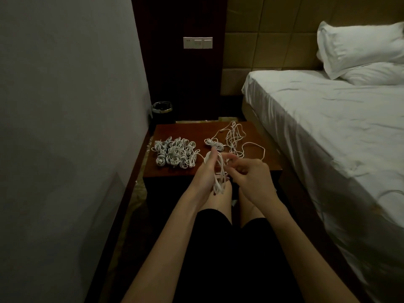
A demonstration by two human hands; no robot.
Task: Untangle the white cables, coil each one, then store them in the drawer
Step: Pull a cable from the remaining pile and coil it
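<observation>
Two bare forearms are seen nearest the camera, reaching forward over black shorts (pixel 229 259) and bare knees. Several long loops of one white cable (pixel 219 178) are held by the left hand (pixel 207 171), whose grip is closed around them with the fingers pointing upward; the loops hang down just in front of the near edge of the table (pixel 258 162). A strand of the same cable is pinched by the right hand (pixel 251 176), its fingers curled together on it, just beside the left hand.

On the far right part of the table, a loose tangle of white cables (pixel 235 138) is spread, with one strand reaching toward the right edge. A small coiled cable (pixel 214 144) lies beside this tangle, nearer the middle. A heap of coiled cables (pixel 175 154) is gathered at the left side of the table, close to the left edge.

Behind the table, a dark bin (pixel 162 111) with a shiny rim stands at the grey wall (pixel 65 106). A switch panel (pixel 197 42) is mounted on the dark wood above. A bed (pixel 328 127) with white sheets and a pillow (pixel 360 44) stands to the right.
</observation>
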